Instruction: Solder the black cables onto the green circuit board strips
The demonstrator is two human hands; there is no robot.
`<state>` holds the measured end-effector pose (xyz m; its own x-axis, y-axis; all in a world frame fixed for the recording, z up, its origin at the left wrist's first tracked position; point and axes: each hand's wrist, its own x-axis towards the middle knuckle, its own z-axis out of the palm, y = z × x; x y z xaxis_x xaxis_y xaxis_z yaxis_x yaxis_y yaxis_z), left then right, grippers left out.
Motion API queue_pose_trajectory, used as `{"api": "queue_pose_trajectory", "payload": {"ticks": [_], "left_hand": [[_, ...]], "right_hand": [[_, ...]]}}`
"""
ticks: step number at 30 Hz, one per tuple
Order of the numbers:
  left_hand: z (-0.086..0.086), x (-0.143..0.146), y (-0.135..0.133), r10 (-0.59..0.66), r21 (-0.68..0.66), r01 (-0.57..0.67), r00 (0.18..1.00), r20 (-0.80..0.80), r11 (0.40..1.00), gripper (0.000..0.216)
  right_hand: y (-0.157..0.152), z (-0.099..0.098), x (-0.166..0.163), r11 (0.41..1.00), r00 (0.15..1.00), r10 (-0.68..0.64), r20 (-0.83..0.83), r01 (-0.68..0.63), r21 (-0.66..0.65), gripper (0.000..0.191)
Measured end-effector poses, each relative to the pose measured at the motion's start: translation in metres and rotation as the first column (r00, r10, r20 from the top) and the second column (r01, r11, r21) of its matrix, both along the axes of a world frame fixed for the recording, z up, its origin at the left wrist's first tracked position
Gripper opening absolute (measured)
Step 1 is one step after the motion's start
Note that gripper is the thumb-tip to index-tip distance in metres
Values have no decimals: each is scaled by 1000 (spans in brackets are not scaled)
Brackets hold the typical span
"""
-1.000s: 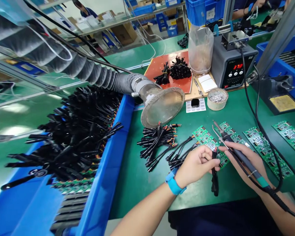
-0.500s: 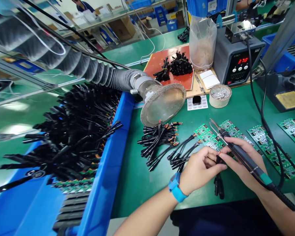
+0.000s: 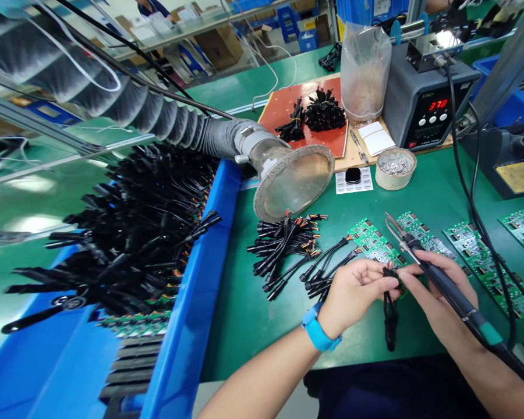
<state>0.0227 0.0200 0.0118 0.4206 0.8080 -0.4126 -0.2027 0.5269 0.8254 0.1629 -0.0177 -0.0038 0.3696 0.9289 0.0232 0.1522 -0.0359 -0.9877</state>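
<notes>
Between the fingertips of my left hand [image 3: 353, 294] is the wired end of a black cable [image 3: 390, 326], whose connector end hangs down over the green mat. My right hand [image 3: 445, 297] holds a soldering iron [image 3: 441, 285] across the palm, its tip pointing up and left. The right thumb and forefinger reach close to the cable's coloured wire ends; whether they touch them I cannot tell. Just beyond my hands lies a green circuit board [image 3: 375, 241], with cables at its left edge. Several more circuit boards [image 3: 475, 256] lie to the right.
A pile of black cables [image 3: 283, 244] lies left of my hands. Farther left stands a blue bin [image 3: 205, 291] heaped with cables and boards. A fume extractor hood [image 3: 294, 183] overhangs the mat. Behind are a solder tub [image 3: 395, 169] and a soldering station [image 3: 432, 99] reading 370.
The cable in my left hand has turned, so its wire end and hanging leads show more. My right fingers have shifted slightly around it. The whole view has moved a little.
</notes>
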Motion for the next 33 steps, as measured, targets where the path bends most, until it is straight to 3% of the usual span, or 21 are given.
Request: {"api": "queue_pose_trajectory", "payload": {"ticks": [4,7,11,15,20,23,25,27,29,31,33], "left_hand": [[3,-3,1,-175,-122,186,980,95,975,38],[2,-4,0,-247,-105,259,962,112,960,40],[2,-2,-4,-290,-40,293,955,60,955,40],[2,-1,-6,-153,13,154,986,-60,988,36],[1,-4,-2,28,12,-27,996,-82,1000,36],[0,-8,-1,58,46,-54,992,-108,997,38],[0,-10,-2,31,111,-7,975,-220,994,31],[1,-12,-4,-1,260,127,900,-436,957,20],[2,-14,-6,20,408,331,755,-655,851,11],[3,-16,-8,62,452,512,610,-790,730,9],[3,-17,-10,87,426,615,502,-861,663,12]], "right_hand": [[-2,1,9,1000,998,-13,55,12,26,36],[0,3,13,997,996,75,57,-72,-38,38],[5,1,15,988,988,152,-12,-152,-20,40],[3,0,11,991,991,134,-2,-134,-10,43],[-13,0,9,999,979,3,203,-11,39,39],[-23,-1,17,991,948,-56,312,16,130,35],[-29,-3,25,984,912,7,410,-79,160,36],[-37,-6,35,959,849,92,521,-216,183,47],[-47,-10,45,930,794,123,596,-302,210,59],[-58,-15,53,920,764,121,634,-326,216,64],[-67,-18,59,906,744,135,655,-360,222,62]]}}
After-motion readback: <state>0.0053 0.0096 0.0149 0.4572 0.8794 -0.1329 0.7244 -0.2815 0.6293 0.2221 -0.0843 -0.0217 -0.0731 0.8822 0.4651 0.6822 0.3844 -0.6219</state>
